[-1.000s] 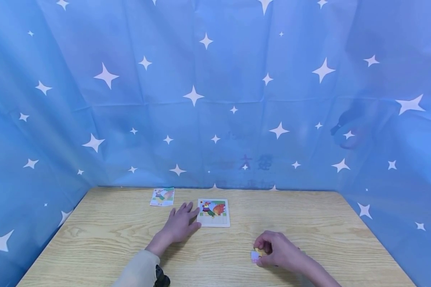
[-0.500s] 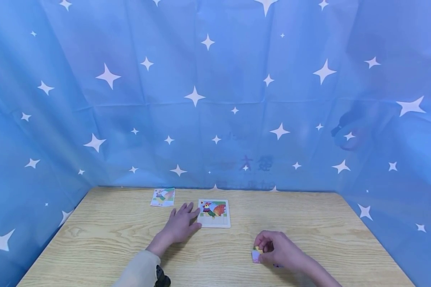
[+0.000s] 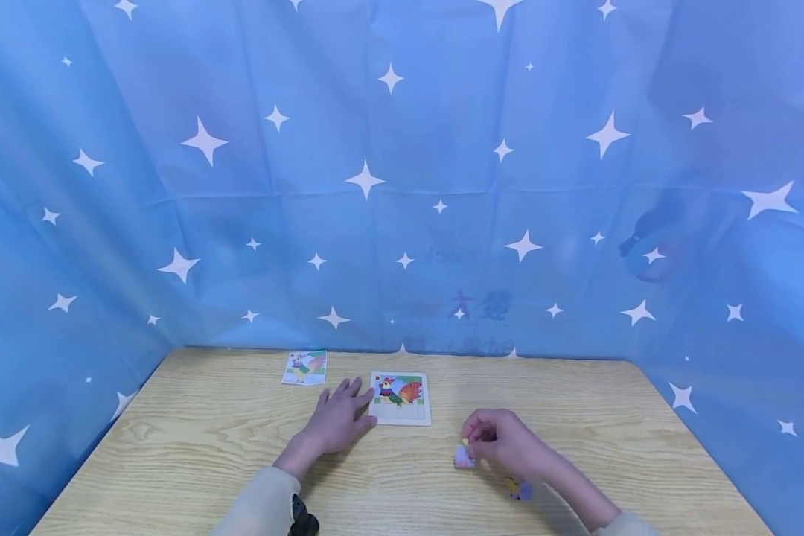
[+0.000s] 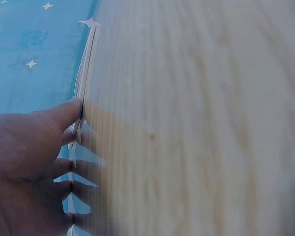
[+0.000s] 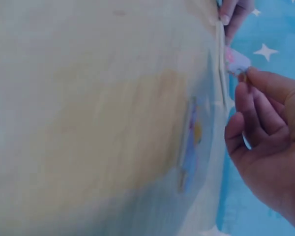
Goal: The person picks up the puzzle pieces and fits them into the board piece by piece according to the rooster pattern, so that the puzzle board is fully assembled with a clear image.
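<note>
white tray (image 3: 409, 414) holds rooster pieces (image 3: 399, 390); right fingers (image 3: 480, 419) pinch a loose piece (image 3: 464, 457).

Desk (image 3: 375, 491) is showing pale, streaked wood grain. Rooster card (image 3: 304, 368) is lying by far edge, left of centre. White-rimmed puzzle tray (image 3: 399, 423) is sitting right of card, apart, slightly nearer front. Loose yellow-and-purple puzzle piece (image 3: 519, 489) is lying well off toward front right.

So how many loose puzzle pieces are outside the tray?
2 in view: the held piece, pinched by the right hand, and the other piece on the table near that wrist. Others may be hidden.
</note>
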{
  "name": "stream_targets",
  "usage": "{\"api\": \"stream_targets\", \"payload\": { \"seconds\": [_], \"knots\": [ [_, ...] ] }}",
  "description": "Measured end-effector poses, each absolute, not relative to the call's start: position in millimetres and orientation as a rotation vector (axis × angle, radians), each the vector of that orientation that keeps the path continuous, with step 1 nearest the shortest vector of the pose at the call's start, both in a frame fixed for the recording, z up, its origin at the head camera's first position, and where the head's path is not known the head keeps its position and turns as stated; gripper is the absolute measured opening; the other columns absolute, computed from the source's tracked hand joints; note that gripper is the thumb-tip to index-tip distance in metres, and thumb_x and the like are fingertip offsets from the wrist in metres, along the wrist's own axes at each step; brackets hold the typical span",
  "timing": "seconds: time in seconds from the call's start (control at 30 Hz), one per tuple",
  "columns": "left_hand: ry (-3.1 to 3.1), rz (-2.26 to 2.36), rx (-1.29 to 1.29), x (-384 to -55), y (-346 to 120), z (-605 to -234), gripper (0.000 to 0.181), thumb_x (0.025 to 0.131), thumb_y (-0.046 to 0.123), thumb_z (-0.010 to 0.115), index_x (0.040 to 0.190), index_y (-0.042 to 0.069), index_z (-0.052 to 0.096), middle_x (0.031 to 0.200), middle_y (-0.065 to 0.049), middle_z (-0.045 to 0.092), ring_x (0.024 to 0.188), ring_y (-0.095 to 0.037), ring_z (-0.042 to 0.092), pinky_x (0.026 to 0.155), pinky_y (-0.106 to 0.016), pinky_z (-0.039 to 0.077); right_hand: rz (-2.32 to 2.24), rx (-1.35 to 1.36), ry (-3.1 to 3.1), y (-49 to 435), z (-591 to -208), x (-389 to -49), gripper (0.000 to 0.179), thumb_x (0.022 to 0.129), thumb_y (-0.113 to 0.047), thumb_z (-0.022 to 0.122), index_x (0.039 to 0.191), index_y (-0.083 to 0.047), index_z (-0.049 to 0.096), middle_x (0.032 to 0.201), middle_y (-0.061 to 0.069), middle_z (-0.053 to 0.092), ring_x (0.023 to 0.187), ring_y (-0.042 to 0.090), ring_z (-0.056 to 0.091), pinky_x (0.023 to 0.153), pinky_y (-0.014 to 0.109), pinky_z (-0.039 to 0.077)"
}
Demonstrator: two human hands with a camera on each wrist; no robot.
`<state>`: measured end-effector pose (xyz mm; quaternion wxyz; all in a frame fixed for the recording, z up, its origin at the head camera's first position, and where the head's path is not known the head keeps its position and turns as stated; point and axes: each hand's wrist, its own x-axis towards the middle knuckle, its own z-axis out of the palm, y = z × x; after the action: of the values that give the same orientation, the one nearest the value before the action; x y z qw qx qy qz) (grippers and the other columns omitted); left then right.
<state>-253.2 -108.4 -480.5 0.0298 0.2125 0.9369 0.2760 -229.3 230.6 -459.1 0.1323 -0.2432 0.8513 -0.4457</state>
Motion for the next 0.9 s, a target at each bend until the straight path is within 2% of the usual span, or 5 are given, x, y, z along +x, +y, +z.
{"api": "stream_targets", "payload": {
  "seconds": [0.23,0.53,0.9],
  "knots": [
    [2.894,0.83,0.655,-254.8,-108.9,-481.6,0.056,0.103,0.032,0.063,0.149,0.001,0.053,0.158,-0.029,0.036,0.148,-0.05,0.027,0.113,-0.074,0.017,-1.432,-0.678,2.475,211.8,-454.8,-255.3,0.011,0.094,0.0,0.07,0.105,0.004,0.068,0.091,0.006,0.068,0.081,0.017,0.063,0.066,0.026,0.053],
    [2.901,0.821,0.649,-255.6,-108.6,-482.4,0.056,0.103,0.033,0.063,0.149,0.001,0.053,0.158,-0.029,0.036,0.148,-0.05,0.028,0.113,-0.074,0.018,-1.52,-0.623,2.411,179.5,-452.5,-272.3,0.016,0.096,-0.002,0.069,0.109,0.007,0.067,0.095,0.008,0.069,0.087,0.018,0.064,0.072,0.028,0.054],
    [2.897,0.813,0.654,-255.4,-107.7,-480.4,0.056,0.104,0.032,0.061,0.149,0.001,0.052,0.159,-0.029,0.034,0.148,-0.051,0.026,0.113,-0.074,0.016,-1.431,-0.636,2.548,139.5,-464.5,-289.4,0.008,0.096,-0.004,0.071,0.103,-0.003,0.071,0.092,0.001,0.07,0.085,0.015,0.065,0.074,0.03,0.054]
  ]
}}
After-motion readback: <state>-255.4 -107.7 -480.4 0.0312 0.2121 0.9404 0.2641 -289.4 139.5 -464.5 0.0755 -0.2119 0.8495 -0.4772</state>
